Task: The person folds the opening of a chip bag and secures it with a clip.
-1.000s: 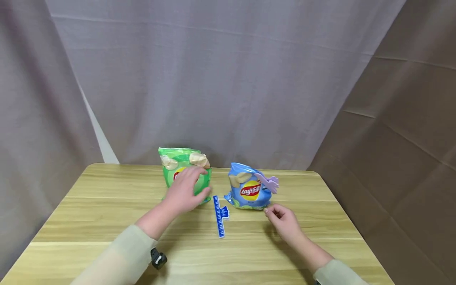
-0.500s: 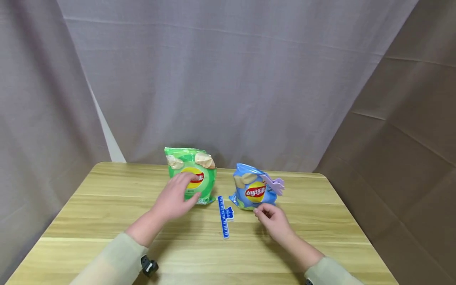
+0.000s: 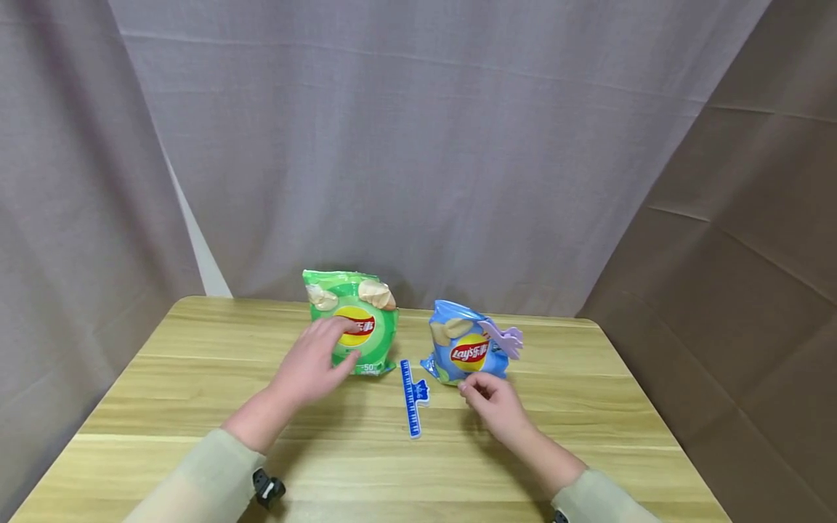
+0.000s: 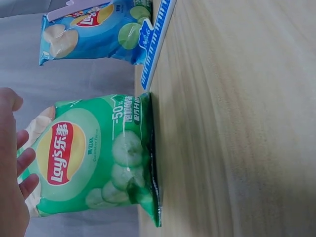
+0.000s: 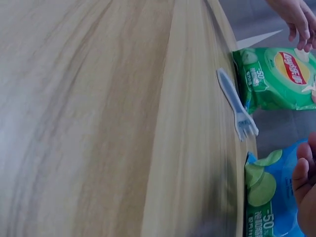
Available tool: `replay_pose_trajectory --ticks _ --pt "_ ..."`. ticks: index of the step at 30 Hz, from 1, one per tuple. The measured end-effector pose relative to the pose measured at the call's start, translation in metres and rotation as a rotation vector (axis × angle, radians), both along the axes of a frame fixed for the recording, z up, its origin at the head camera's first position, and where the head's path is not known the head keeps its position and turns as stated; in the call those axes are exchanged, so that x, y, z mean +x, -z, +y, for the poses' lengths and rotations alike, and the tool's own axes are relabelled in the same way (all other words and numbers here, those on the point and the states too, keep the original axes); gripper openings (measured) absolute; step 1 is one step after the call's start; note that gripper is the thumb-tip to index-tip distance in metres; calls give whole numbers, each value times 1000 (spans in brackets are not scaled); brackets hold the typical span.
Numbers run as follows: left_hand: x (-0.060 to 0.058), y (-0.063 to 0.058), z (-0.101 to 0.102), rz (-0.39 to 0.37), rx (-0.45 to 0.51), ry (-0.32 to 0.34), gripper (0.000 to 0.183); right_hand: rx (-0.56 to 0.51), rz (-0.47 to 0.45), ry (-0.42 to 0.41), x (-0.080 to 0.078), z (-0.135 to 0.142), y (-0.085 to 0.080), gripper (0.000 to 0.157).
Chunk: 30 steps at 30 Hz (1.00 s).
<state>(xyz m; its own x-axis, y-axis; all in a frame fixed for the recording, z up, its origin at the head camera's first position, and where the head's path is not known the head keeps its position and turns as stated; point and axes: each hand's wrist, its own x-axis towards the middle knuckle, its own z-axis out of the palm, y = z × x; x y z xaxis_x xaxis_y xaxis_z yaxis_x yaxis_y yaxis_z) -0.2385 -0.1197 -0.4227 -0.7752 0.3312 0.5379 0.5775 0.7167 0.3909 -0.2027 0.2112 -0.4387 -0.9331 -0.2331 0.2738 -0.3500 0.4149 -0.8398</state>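
Note:
A green Lay's chip bag (image 3: 379, 319) stands upright at the back of the table. In front of it hovers my left hand (image 3: 310, 367), fingers loosely bent and apart from the bag in the left wrist view. To the right stands a blue Lay's chip bag (image 3: 451, 333), with a purple hand-shaped clip (image 3: 506, 339) fastened across its upper right corner. My right hand (image 3: 500, 410) is just before the blue bag's lower edge, fingers loosely curled, nothing visible in them. Between the bags lies a blue and white clip (image 3: 411, 403) with ruler-like marks.
The wooden table (image 3: 366, 472) has a grey curtain (image 3: 405, 160) behind it and a brown cloth (image 3: 732, 276) along the right. A black wrist device (image 3: 268, 488) sits at my left sleeve.
My left hand has drawn back down and left from the green bag, uncovering more of its front. My right hand has shifted slightly left. The bags and clips keep their places as the head view shifts.

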Motion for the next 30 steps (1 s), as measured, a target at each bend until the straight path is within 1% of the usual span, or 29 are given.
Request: replay_pose_trajectory --ticks 4,6,8,10,13,17,22,27,30 --pt "-1 -5 0 -1 -4 -32 34 -31 -49 -52 -8 -3 13 9" --pt "-3 -8 -1 0 -3 -44 32 -54 -94 -91 -11 -7 17 13" --pt "-5 -11 -1 3 -2 -60 30 -65 -123 -140 -13 -14 17 21" --pt "-8 -14 -2 11 5 -76 27 -62 -143 -173 -13 -21 15 29" --pt "-13 -17 -2 24 17 -99 26 -68 -146 -197 -15 -32 11 38" --pt "-20 -21 -3 35 22 -125 26 -111 -172 -209 -18 -45 9 45" --pt "-25 -27 -3 38 17 -156 25 -141 -214 -189 -21 -63 6 54" --pt "-29 -32 0 42 14 -172 27 -143 -232 -113 -26 -79 6 61" --pt "-31 -34 2 59 13 -175 26 -120 -238 -63 -31 -87 6 63"
